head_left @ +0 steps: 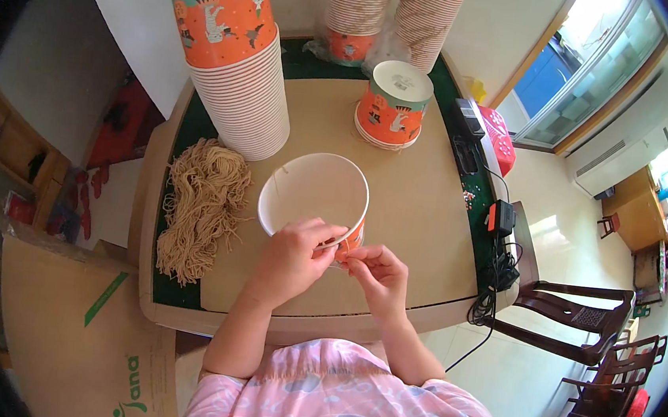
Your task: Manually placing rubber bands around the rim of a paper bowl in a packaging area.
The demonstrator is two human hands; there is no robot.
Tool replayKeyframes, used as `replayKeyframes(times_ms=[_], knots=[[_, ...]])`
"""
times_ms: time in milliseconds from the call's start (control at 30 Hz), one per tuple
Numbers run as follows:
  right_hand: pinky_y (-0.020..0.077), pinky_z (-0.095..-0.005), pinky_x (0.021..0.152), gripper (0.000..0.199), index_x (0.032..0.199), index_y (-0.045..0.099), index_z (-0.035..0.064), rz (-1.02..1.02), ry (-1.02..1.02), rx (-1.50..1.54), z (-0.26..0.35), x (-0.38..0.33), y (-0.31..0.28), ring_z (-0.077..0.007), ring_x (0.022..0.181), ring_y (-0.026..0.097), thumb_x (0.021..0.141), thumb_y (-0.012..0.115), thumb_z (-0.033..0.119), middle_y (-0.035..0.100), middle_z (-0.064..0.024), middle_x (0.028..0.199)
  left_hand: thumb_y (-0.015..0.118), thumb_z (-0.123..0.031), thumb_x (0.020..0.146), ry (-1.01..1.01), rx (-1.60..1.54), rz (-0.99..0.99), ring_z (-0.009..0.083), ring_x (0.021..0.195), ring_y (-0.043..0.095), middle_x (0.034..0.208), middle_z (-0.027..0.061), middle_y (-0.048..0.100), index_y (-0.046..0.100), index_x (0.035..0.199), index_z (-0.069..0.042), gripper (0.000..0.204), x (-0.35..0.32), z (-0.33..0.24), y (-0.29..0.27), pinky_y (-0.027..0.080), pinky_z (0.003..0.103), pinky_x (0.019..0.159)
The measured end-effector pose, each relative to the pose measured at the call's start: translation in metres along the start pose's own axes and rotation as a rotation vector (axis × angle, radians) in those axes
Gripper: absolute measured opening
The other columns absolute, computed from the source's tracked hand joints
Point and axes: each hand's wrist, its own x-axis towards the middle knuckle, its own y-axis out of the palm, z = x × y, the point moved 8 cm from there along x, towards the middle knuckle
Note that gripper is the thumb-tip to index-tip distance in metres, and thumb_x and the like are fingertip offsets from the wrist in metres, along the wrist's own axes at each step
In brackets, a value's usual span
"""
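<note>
A white-lined paper bucket with an orange outside stands tilted toward me at the table's front. My left hand grips its near rim, fingers inside the wall and thumb outside. Just to the right, my right hand is closed in a pinch against the bucket's orange outer wall. A thin pale cord shows at its fingertips, mostly hidden by the fingers. A short strand also hangs over the inside of the far left rim. To the left lies a loose pile of beige cords.
A tall stack of paper buckets rises behind the cords. One short upside-down stack sits at the back right, with more stacks behind it. Black cables and adapters line the right edge, beside a dark wooden chair. A cardboard box stands lower left.
</note>
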Motion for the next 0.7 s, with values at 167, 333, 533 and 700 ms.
replayKeyframes(times_ms=[167,333,533,700], knots=[[0.0501,-0.0243,0.072,0.004,0.093,0.060,-0.0015,0.016,0.022,-0.020,0.001,-0.001,0.002,-0.0115,0.080,0.063,0.089,0.058,-0.002,0.068,-0.0085,0.090,0.063,-0.004,0.079,0.018,0.028,0.003,0.0273,0.076,0.060,0.082,0.0108,0.061,0.067,0.104,-0.006,0.025,-0.001,0.000,0.000,0.049,0.037,0.067],[0.0493,-0.0242,0.070,0.005,0.094,0.061,-0.0013,0.007,0.016,0.007,-0.004,0.002,-0.001,-0.0119,0.080,0.063,0.089,0.058,-0.001,0.068,-0.0081,0.090,0.063,-0.004,0.079,0.022,0.013,0.028,0.0276,0.076,0.060,0.080,0.0108,0.061,0.066,0.102,-0.006,0.024,-0.004,-0.004,0.002,0.049,0.038,0.069],[0.0494,-0.0241,0.069,0.004,0.092,0.060,-0.0008,-0.041,0.055,-0.012,-0.012,0.000,-0.013,-0.0117,0.078,0.063,0.089,0.058,-0.001,0.067,-0.0071,0.088,0.066,-0.006,0.079,0.090,0.055,0.189,0.0274,0.085,0.063,0.095,0.0152,0.066,0.065,0.106,-0.001,0.028,-0.003,-0.011,0.018,0.052,0.034,0.074],[0.0501,-0.0239,0.068,0.006,0.094,0.057,-0.0002,-0.059,0.091,-0.042,-0.016,-0.006,-0.023,-0.0114,0.077,0.063,0.088,0.058,-0.002,0.065,-0.0062,0.086,0.066,-0.008,0.080,0.119,0.000,0.235,0.0264,0.085,0.064,0.095,0.0147,0.066,0.064,0.108,0.001,0.029,-0.008,-0.006,0.030,0.051,0.034,0.075]])
